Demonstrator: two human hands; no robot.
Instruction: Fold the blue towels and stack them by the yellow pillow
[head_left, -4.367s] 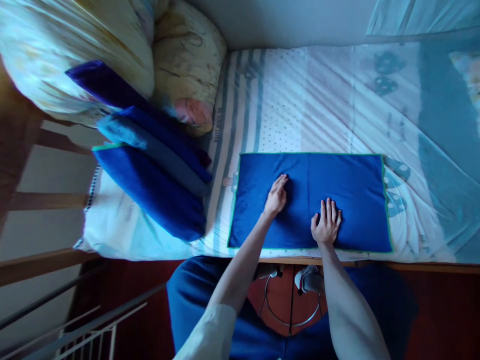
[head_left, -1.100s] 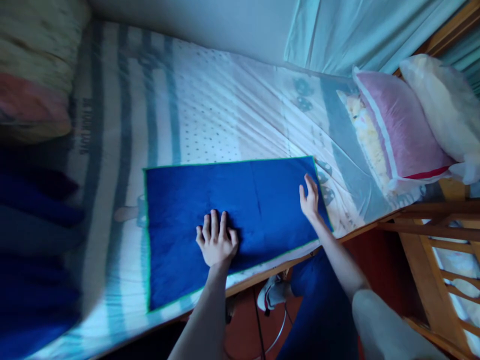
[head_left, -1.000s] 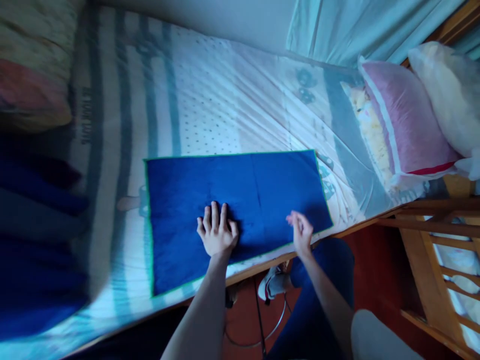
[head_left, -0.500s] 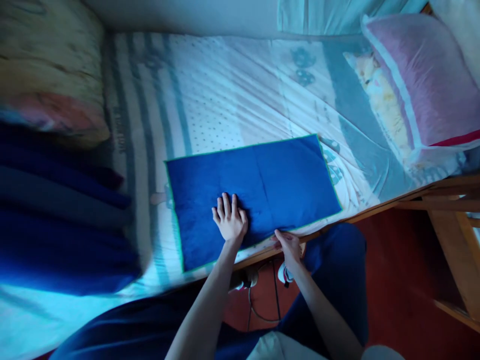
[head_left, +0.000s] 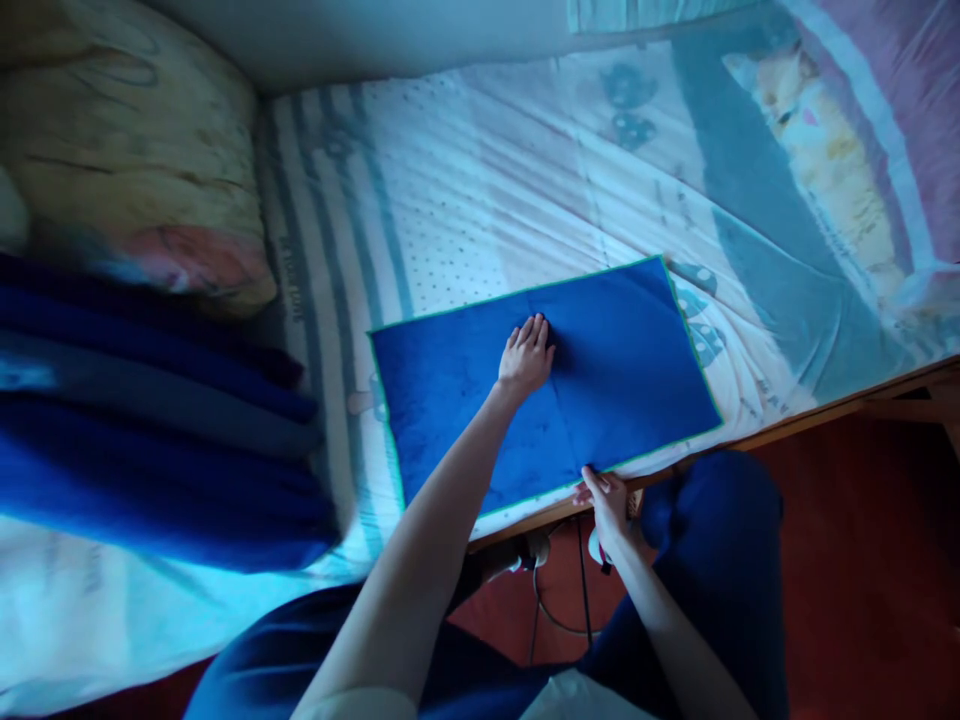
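A blue cloth [head_left: 630,350] with a green hem lies spread flat on the bed, a faint crease running across its middle. My left hand [head_left: 527,355] rests palm down on it near that crease, fingers stretched out and holding nothing. At the cloth's near edge, my right hand [head_left: 609,505] has its thumb at the hem and its fingers lower down, partly hidden, closed on the edge.
The cloth is on a patterned bedsheet [head_left: 450,200]. Folded dark blue fabric [head_left: 165,480] and a yellowish pillow [head_left: 150,150] are at the left. A cat-print pillow [head_left: 832,150] lies at the right. The wooden bed edge [head_left: 795,415] runs in front of my legs.
My left hand has slid away from me and to the right across the cloth, up to the crease. My right hand stays at the near hem. The view has shifted a little.
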